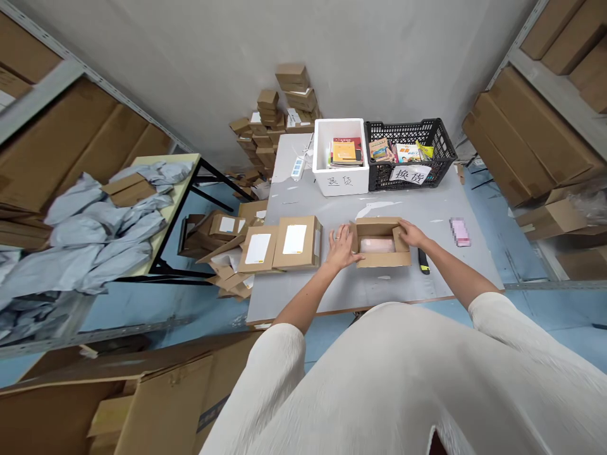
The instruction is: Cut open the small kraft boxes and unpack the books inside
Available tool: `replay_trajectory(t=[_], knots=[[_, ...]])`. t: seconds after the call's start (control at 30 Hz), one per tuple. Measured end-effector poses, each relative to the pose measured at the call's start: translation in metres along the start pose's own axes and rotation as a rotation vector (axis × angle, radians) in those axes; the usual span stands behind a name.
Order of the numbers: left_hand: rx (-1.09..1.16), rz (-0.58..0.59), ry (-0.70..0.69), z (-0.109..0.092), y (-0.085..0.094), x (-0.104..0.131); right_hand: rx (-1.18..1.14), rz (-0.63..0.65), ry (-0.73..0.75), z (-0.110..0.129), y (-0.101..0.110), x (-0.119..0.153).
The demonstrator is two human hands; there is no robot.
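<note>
An opened cardboard box [383,260] sits on the grey table in front of me, its flaps folded outward. Inside it lies a pale pink, wrapped-looking item [377,244]; its kind is not clear. My left hand [341,248] is at the box's left side, fingers spread and thumb reaching the front flap. At the right side, my right hand [411,234] has its fingers closed on the box's edge. A black and yellow box cutter [423,261] rests on the table just right of the box.
Labelled cartons [297,243] stand left on the table [289,297]. Behind are a white bin [340,182] with books and a black crate [439,165]. A blurred pink object [459,232] lies right. Grey bags [109,227] cover a side table; a large carton [175,392] is lower left.
</note>
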State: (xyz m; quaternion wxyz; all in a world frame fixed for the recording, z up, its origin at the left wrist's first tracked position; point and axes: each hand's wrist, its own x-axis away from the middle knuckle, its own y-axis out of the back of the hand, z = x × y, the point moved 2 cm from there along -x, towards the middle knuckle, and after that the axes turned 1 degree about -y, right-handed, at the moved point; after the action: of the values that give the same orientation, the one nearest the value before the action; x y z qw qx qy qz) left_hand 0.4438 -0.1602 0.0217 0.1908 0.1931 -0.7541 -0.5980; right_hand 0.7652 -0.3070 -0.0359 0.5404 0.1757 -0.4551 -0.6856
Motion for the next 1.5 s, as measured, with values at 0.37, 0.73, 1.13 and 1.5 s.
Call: replay_trajectory(t=[0.37,0.73,1.13,1.5], knots=[[0.073,0.338,-0.066,0.009,-0.006,-0.04,0.228,-0.007,-0.125,0.03,0.0,0.01],[0.027,0.412,-0.106,0.012,-0.022,-0.056,0.564,-0.075,-0.303,0.072,-0.041,0.011],[0.078,0.342,-0.099,0.012,-0.023,-0.051,0.317,-0.029,-0.29,0.064,-0.022,0.002],[0.102,0.332,-0.088,0.012,-0.025,-0.05,-0.203,-0.139,-0.168,-0.017,0.041,0.041]])
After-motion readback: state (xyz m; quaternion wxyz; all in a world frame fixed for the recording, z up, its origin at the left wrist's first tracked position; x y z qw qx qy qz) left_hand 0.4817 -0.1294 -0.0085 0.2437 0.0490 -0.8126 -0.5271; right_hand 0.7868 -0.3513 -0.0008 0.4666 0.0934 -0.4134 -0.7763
